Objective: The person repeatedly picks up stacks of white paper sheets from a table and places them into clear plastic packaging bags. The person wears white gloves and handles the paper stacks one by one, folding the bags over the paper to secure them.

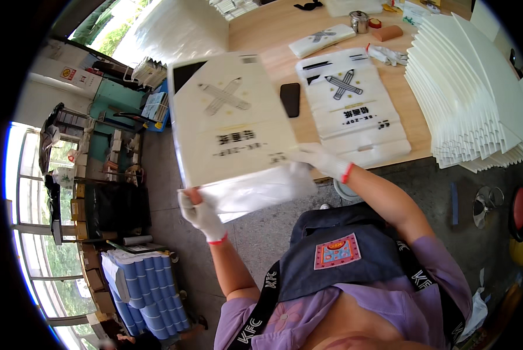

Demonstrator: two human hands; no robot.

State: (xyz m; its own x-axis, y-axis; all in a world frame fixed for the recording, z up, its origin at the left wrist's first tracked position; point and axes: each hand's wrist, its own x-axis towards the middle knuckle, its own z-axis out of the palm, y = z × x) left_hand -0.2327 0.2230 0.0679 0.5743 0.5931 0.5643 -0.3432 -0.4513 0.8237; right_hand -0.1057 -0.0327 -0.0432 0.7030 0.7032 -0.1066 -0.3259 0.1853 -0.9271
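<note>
Purple shirt [296, 315] under dark apron [366, 233], nearest in the head view. Left hand [202, 217], gloved: pinching the lower left corner of a clear printed bag [229, 125]. Right hand [325, 160], gloved: pinching the lower right corner, fingertips blurred. Bag: tilted, over the worktop's [255, 29] left part; cream sheet material apparently inside, so filling looks done; loose plastic end [255, 192] hangs below, seemingly unclosed. Outstanding, by appearance: flat printed bags [361, 131] and fanned white sheets [471, 87], unbagged. Worktop, also: black phone [290, 100], lidded metal cup [359, 22], white glove [387, 55]. Room: grey floor [162, 175], blue bundles [156, 286], bright windows [63, 256] at left.
</note>
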